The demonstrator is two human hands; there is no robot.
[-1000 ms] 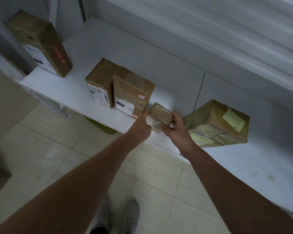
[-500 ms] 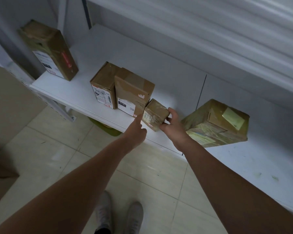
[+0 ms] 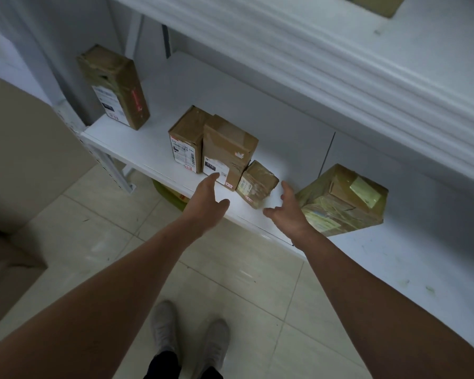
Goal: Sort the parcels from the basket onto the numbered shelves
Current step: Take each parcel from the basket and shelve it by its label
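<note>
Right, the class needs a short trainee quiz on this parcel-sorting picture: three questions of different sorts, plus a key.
1. True or false: the right hand has its grip on the small parcel.
2. How many parcels stand on the lower shelf?
3. Fill in: the black label on the neighbouring parcel, just left of the small parcel, reads ___.
Key: 1 false; the right hand and the left hand are both open and off the small parcel. 2 five. 3 010.
</note>
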